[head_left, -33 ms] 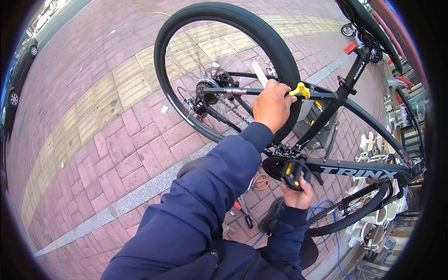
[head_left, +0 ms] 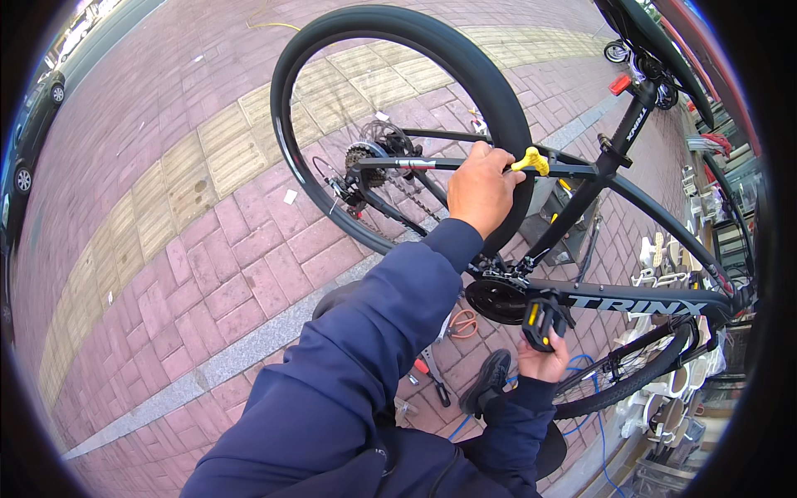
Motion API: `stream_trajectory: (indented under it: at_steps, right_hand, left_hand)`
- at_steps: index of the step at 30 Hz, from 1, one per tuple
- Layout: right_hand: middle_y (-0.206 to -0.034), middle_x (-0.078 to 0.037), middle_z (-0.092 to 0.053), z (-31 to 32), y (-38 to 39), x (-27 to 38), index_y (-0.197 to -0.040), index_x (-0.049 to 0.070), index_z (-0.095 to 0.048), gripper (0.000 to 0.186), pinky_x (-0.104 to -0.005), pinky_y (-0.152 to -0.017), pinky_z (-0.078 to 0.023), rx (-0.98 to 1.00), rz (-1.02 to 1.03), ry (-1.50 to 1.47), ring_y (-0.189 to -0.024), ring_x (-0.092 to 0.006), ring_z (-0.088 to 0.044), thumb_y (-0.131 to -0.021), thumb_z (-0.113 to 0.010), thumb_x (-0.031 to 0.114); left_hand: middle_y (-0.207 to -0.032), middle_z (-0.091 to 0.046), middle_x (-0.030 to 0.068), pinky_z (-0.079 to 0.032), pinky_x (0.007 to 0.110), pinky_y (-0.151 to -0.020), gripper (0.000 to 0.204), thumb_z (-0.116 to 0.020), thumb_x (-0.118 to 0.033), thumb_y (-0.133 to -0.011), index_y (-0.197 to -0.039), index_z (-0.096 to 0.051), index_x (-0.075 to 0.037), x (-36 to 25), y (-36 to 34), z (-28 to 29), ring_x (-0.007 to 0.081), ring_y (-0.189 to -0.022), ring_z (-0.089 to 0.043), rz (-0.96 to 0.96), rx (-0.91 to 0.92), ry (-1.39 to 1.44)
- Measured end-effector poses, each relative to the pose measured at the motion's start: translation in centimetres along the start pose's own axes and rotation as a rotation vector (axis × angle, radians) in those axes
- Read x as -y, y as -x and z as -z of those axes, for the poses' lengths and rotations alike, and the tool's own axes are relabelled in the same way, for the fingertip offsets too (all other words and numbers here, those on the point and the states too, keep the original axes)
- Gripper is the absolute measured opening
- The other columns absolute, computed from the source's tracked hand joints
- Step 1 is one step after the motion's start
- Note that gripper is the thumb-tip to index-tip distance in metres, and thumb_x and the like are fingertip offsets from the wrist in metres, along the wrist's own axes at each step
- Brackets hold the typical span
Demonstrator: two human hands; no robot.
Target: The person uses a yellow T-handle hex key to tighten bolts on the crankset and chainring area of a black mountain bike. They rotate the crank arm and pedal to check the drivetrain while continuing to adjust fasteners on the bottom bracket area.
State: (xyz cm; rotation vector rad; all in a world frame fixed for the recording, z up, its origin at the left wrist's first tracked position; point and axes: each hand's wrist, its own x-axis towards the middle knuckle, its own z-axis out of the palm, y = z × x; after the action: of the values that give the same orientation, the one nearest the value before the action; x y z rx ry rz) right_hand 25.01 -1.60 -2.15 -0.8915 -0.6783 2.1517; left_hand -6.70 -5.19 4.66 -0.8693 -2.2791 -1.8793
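Over the seat stay of a black bicycle (head_left: 656, 288), my left hand (head_left: 481, 189) is closed, with its fingertips pinching a yellow-handled tool (head_left: 533, 161). Most of what lies under those fingers is hidden. The rear wheel (head_left: 398, 25) stands raised behind this hand, with the rear cassette (head_left: 365, 163) to its left. Lower down, my right hand (head_left: 544, 358) grips a black pedal (head_left: 544, 322) with yellow reflectors, its fingers partly hidden behind it. Just left of the pedal is the dark chainring (head_left: 496, 299).
Pliers with red grips (head_left: 432, 378) and orange-handled scissors (head_left: 462, 324) lie on the brick paving by my shoe (head_left: 490, 380). A dark tool case (head_left: 560, 224) stands beyond the frame. Blue hose (head_left: 599, 432) runs at the lower right, near white parts (head_left: 668, 390).
My right hand and the pedal have moved slightly right and down. The pale strip on the rear wheel has shifted up and left, and a blurred white shape above my left hand is gone.
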Motion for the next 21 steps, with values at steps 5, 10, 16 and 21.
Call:
stream_trajectory:
  at_steps: [5,10,16,21]
  right_hand:
    - [-0.105,-0.015,-0.076,5.1,2.0,2.5,-0.126,0.002,-0.065,0.043,-0.0381,-0.065,-0.061,-0.238,0.05,0.07,-0.08,-0.0296,-0.074,-0.09,-0.059,0.025]
    - [-0.109,-0.017,-0.076,2.8,1.3,1.2,-0.127,0.004,-0.064,0.042,-0.0434,-0.071,-0.061,0.033,-0.079,-0.005,-0.09,-0.0334,-0.076,-0.093,-0.06,0.029]
    - [-0.106,-0.015,-0.076,0.2,1.6,0.5,-0.122,0.003,-0.066,0.033,-0.0406,-0.071,-0.064,0.022,0.015,0.098,-0.092,-0.032,-0.077,-0.101,-0.064,0.029]
    - [-0.102,-0.013,-0.075,-0.3,1.8,1.3,-0.12,0.0,-0.066,0.028,-0.0392,-0.071,-0.065,0.005,0.076,0.227,-0.087,-0.0275,-0.076,-0.097,-0.068,0.016]
  left_hand:
    - [-0.101,-0.065,0.0108,-0.054,0.046,-0.076,0.023,-0.081,-0.022,-0.083,-0.1,-0.074,-0.008,0.0,0.1,-0.1,0.0363,-0.087,-0.069,-0.02,-0.004,-0.034]
    - [-0.095,-0.065,0.0106,-0.053,0.041,-0.077,0.026,-0.085,-0.02,-0.08,-0.101,-0.076,-0.007,-0.1,0.1,0.1,0.032,-0.088,-0.066,-0.005,-0.012,-0.06]
    - [-0.095,-0.065,0.0124,-0.052,0.042,-0.075,0.025,-0.084,-0.019,-0.08,-0.099,-0.075,-0.005,0.1,0.0,0.0,0.0323,-0.085,-0.066,-0.064,-0.04,-0.071]
    - [-0.095,-0.065,0.0126,-0.053,0.041,-0.075,0.025,-0.084,-0.019,-0.081,-0.099,-0.074,-0.005,0.4,-0.1,-0.2,0.0318,-0.085,-0.067,-0.067,-0.04,-0.066]
